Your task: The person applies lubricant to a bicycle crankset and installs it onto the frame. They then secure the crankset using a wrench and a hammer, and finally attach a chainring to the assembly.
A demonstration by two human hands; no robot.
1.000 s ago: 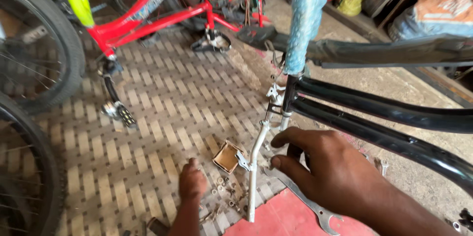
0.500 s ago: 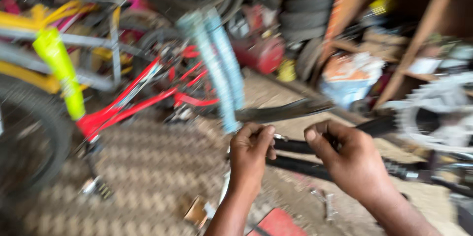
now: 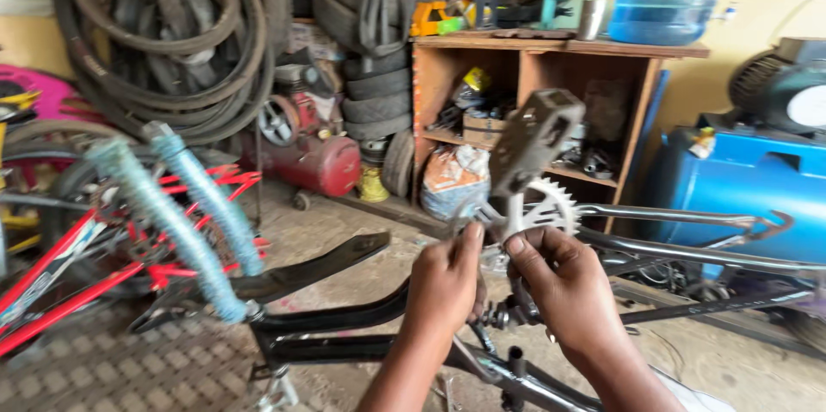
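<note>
Head view, nearest first: both hands now sit together at the bottom bracket of the upturned black frame [image 3: 361,347]. Half a second ago they were apart, gripping frame tubes; a second ago the view looked down at the mat with the right hand on a crank. The left hand [image 3: 443,283] pinches its thumb and fingertips on the crank arm [image 3: 503,218] at the axle; the right hand [image 3: 564,287] curls beside it, fingers pressed together over the spindle, thumb up against the arm. So the work has moved to the crank itself. Its pedal [image 3: 533,141] stands at 12 o'clock, the chainring [image 3: 551,206] just behind. At 9 o'clock lies a red bike [image 3: 77,279]. Farther off: shelf [image 3: 551,46], compressor [image 3: 314,162], tyres [image 3: 172,42].
</note>
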